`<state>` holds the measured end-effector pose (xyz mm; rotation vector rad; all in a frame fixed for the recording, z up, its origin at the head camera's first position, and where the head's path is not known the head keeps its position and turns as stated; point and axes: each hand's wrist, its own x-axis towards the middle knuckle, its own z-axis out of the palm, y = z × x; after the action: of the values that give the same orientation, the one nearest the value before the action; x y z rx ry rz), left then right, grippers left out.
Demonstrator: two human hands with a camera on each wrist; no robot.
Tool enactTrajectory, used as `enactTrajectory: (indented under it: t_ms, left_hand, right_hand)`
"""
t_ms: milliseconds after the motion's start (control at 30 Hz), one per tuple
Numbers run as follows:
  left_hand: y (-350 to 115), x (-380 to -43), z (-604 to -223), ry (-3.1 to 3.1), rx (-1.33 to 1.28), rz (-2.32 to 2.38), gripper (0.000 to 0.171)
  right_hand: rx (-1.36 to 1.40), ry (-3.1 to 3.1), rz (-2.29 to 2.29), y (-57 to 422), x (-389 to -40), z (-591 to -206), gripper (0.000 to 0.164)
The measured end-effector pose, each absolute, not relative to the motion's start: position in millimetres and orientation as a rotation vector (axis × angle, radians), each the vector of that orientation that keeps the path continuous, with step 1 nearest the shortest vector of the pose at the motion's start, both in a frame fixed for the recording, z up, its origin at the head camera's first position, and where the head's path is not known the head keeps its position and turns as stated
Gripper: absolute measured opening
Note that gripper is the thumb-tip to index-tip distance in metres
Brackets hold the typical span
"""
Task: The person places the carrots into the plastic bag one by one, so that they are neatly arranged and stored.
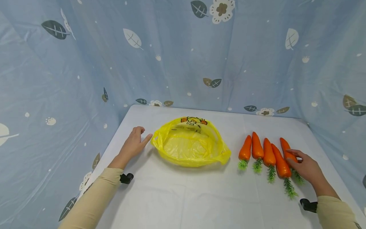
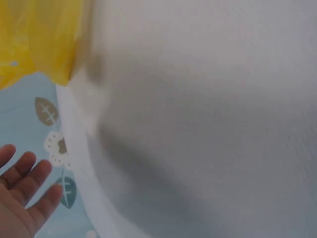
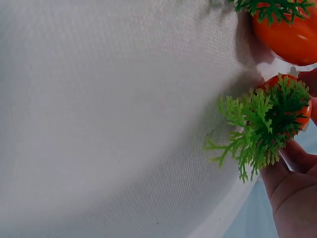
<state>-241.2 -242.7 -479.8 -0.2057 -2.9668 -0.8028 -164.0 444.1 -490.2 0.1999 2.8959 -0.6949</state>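
A yellow plastic bag (image 1: 187,146) lies spread on the table with its mouth open upward. My left hand (image 1: 132,145) is beside the bag's left end, its thumb tip close to the bag's edge; the left wrist view shows the fingers spread, with nothing in them. Several orange toy carrots with green leafy tops are laid in a row to the right. Around the rightmost carrot (image 1: 285,145), my right hand (image 1: 308,168) has its thumb on one side and fingers on the other. That carrot's green leaves (image 3: 265,121) face the right wrist camera, partly hiding its orange body.
Just left of the gripped carrot lies another carrot (image 1: 281,161), with a third carrot (image 1: 268,152) next to it. A white cloth covers the table (image 1: 183,197). Blue patterned curtains (image 1: 183,63) hang behind and at both sides.
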Motion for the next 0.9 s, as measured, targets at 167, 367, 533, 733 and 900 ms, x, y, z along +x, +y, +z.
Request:
enactTrajectory:
  t_ms: [167, 367, 533, 733, 900]
  left_hand:
    - [-237, -242, -476, -2.957, -0.239, -0.969, 0.068]
    - [-231, -245, -475, -2.965, -0.286, -1.158, 0.073]
    - [-224, -247, -476, -2.98, -0.322, -1.211, 0.076]
    - [-216, -247, -476, -2.998, -0.339, -1.257, 0.077]
    - [-213, -246, -475, -3.028, -0.359, -1.234, 0.078]
  right_hand:
    - [0.217, 2.869, -0.699, 446, -165, -491, 0.067]
    - [0.209, 2.872, -0.714, 446, -164, -492, 0.069]
    - [0.189, 2.877, -0.721, 447, -163, -493, 0.069]
    - [0.195, 2.874, -0.727, 447, -163, -493, 0.07]
    - [0.211, 2.869, -0.728, 448, -164, -494, 0.072]
